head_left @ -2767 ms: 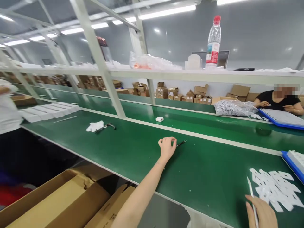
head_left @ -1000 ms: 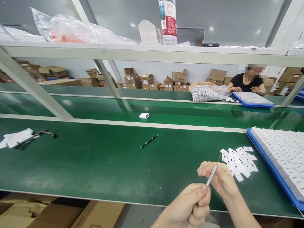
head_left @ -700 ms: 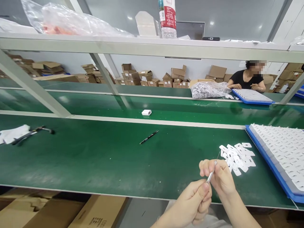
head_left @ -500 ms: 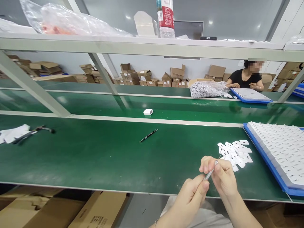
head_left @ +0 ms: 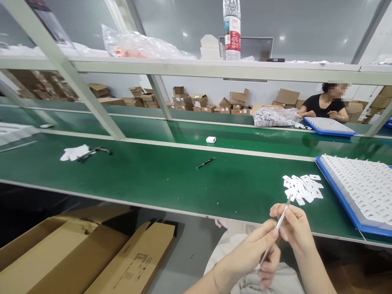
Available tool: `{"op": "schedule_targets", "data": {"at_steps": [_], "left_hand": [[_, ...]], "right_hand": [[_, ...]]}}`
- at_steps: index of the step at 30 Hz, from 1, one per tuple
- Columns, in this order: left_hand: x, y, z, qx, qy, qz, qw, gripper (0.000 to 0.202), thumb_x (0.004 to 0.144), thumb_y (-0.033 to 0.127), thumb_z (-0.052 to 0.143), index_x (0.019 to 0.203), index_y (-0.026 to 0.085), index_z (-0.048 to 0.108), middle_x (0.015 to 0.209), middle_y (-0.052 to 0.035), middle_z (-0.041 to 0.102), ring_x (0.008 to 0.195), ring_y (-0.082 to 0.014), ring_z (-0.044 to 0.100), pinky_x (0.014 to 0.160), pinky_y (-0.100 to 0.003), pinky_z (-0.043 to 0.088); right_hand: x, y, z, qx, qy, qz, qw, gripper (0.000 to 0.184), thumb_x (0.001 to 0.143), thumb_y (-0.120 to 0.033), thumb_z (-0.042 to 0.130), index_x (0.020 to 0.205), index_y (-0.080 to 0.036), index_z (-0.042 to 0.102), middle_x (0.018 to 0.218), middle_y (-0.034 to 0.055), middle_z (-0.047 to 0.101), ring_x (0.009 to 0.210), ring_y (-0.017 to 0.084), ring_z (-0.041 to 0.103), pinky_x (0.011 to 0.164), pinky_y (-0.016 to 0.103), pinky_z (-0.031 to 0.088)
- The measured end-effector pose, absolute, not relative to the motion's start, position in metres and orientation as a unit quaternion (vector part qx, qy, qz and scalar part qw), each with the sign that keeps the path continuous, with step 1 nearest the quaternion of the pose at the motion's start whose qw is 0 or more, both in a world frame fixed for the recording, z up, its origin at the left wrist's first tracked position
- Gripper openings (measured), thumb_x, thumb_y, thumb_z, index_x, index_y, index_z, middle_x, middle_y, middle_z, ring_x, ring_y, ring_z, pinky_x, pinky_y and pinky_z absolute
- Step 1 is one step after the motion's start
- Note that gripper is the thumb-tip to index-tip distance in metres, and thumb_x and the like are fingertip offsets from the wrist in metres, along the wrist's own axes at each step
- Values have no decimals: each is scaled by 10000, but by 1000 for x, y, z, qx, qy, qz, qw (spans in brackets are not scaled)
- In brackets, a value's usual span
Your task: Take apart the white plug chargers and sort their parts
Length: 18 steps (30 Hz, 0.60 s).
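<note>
Both my hands hold a thin silver pointed tool over the near edge of the green bench. My left hand pinches its lower shaft, and my right hand pinches it near the tip. A little beyond the tip lies a pile of small white flat parts. To the right stands a blue tray filled with rows of white parts. A black pen lies on the bench farther back.
Open cardboard boxes sit on the floor at the lower left. A white glove with pliers lies at the left. A water bottle stands on the upper shelf. Across the belt a person works at another blue tray.
My left hand left the black pen on the bench and joined my right hand on the silver tool. The view has since swung left and down, showing the floor boxes.
</note>
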<state>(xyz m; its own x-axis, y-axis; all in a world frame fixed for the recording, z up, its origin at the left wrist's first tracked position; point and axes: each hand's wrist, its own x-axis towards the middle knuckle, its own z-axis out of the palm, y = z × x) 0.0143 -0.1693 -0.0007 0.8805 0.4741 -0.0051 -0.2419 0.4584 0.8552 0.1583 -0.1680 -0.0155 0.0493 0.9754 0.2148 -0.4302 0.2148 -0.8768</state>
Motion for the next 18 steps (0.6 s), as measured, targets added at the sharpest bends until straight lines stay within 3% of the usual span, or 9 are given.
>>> {"op": "schedule_targets", "data": {"at_steps": [2, 4, 7, 9, 13, 18], "left_hand": [[14, -177, -7, 378, 60, 187, 905, 358, 819, 492, 606, 920, 192, 437, 511, 84, 418, 323, -62, 302, 298, -154, 279], [13, -182, -14, 290, 34, 168, 942, 341, 781, 433, 676, 852, 185, 452, 538, 90, 372, 312, -31, 201, 260, -131, 163], [10, -186, -21, 207, -5, 131, 969, 358, 838, 443, 611, 719, 210, 367, 480, 114, 189, 310, -37, -25, 248, -160, -38], [7, -188, -23, 196, -27, 106, 975, 417, 860, 479, 560, 668, 222, 294, 463, 114, 111, 314, -48, -80, 259, -179, -90], [5, -190, -21, 283, -19, 111, 953, 443, 847, 576, 519, 673, 232, 303, 451, 118, 120, 304, -50, -33, 249, -180, -35], [11, -191, -24, 391, 84, 189, 897, 527, 778, 691, 516, 668, 228, 290, 419, 132, 173, 284, -34, 68, 249, -150, 82]], "right_hand": [[153, -175, -23, -283, -400, 575, 656, 256, 783, -410, 683, 663, -187, 641, 651, 24, 599, 601, 135, 535, 537, 248, 433], [144, -179, -28, -233, -385, 597, 664, 292, 793, -415, 669, 622, -192, 590, 588, 2, 533, 614, 139, 517, 595, 266, 436], [133, -184, -30, -171, -391, 629, 649, 304, 841, -426, 604, 638, -203, 566, 579, -8, 490, 596, 137, 476, 604, 280, 411], [129, -187, -30, -149, -408, 637, 637, 292, 859, -424, 578, 659, -212, 573, 579, -6, 483, 602, 144, 469, 611, 290, 403], [127, -192, -34, -135, -421, 615, 653, 259, 879, -406, 551, 696, -230, 602, 595, 1, 504, 612, 150, 475, 617, 300, 413], [128, -194, -40, -220, -418, 557, 682, 289, 855, -417, 593, 649, -215, 620, 590, 12, 518, 655, 164, 514, 614, 301, 440]]}}
